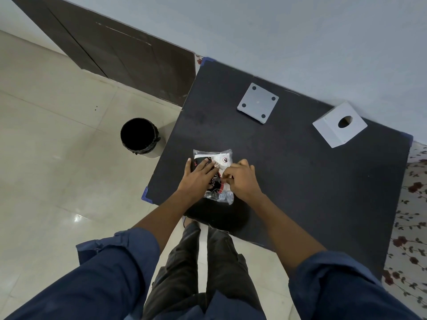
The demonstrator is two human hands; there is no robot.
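Note:
A clear plastic packet (217,158) holding a black item with red and white labels lies on the black table (288,169) near its left front corner. My left hand (197,175) lies flat on the packet's left side, fingers straight. My right hand (240,177) is at the packet's right side, fingers curled and pinching the plastic near its middle. Both hands cover much of the packet.
A flat grey square plate (258,103) with four dark dots lies at the back of the table. A white box (339,124) with a round hole stands at the back right. A black bin (140,137) stands on the tiled floor left of the table. A flowered cloth (413,204) is on the right.

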